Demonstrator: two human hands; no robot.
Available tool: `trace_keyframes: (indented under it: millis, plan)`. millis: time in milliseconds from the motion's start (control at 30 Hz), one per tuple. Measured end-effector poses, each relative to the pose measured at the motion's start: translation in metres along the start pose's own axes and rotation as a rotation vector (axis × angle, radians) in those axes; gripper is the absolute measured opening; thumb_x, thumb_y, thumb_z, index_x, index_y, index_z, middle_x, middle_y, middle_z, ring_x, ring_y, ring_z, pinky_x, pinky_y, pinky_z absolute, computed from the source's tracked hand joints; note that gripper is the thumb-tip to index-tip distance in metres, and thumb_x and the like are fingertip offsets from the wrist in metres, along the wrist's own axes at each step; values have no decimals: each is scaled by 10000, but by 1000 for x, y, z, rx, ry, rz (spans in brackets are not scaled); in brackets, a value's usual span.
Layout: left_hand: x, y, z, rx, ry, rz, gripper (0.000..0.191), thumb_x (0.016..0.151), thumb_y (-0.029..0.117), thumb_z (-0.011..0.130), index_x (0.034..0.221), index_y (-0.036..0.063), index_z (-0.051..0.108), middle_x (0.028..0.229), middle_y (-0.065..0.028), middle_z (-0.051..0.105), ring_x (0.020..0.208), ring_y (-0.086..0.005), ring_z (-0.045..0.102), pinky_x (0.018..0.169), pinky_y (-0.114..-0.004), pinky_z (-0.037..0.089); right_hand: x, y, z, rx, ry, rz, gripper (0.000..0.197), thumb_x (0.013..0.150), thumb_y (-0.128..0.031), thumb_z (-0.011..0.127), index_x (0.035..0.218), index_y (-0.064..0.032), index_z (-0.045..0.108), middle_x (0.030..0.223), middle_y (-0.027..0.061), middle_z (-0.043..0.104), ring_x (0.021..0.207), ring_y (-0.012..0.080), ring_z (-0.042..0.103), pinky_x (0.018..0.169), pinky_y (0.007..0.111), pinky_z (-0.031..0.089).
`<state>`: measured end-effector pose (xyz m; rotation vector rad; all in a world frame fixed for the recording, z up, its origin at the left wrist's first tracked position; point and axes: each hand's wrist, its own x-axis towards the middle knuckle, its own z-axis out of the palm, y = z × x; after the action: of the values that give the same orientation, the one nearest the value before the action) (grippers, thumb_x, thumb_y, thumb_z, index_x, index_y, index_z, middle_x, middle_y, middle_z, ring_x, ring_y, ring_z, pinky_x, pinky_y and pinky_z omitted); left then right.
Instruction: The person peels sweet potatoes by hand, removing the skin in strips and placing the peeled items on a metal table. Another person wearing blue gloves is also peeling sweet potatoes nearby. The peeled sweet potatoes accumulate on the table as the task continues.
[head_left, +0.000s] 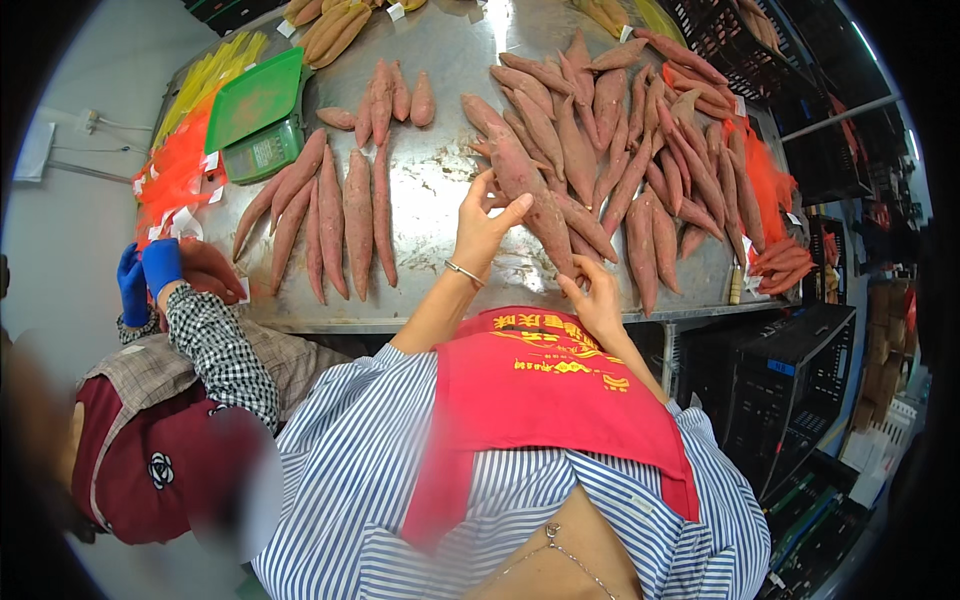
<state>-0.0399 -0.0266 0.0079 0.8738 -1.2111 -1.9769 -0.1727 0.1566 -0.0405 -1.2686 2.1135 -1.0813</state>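
Note:
A large, thick sweet potato (529, 196) lies slantwise between my two hands, above the steel table. My left hand (486, 217) grips its side, thumb on top and fingers curled behind it. At the lower tip, my right hand (592, 294) pinches the end with thumb and fingers. Just beyond and to the right spreads a big heap of sweet potatoes (577, 161). To the left, several long sweet potatoes (358, 225) lie side by side in a row, with a small cluster of sweet potatoes (381, 101) behind them.
A green weighing scale (255, 101) stands at the left, beside orange mesh bags (176, 169) and yellow mesh bags (217, 75). Close at left, a co-worker's blue-gloved hands (154, 274) are at a filled mesh bag. Another filled bag (784, 266) sits at the right edge. Black crates (780, 390) stand below right.

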Motion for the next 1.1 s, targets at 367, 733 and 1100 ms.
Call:
trace_keyframes:
  millis: [367,733,1100]
  plan:
    - [6,-13,-17,-781,-188,-93,672,990,553,433,1481,114,296,1434,-180,452,1324,-351,453,1124,-489,364,11,-44,-23,-55,153,-210,242,815,-125,756,958,0,606,819,64,562,798,181,554,672,306,431]
    - [12,-12,-28,-857,-215,-96,824,943,665,386,1476,46,272,1487,-206,385,1367,-367,385,1162,-509,304,8,-20,-15,871,-264,218,272,1019,-275,551,976,-21,639,732,-10,561,689,66,489,642,219,361]
    - [-3,-23,-27,-404,-197,-251,832,950,707,227,1509,91,248,1435,-113,442,1348,-243,411,1125,-437,348,11,-56,-11,16,68,-220,169,874,-91,691,1004,15,673,776,82,633,696,174,597,647,284,461]
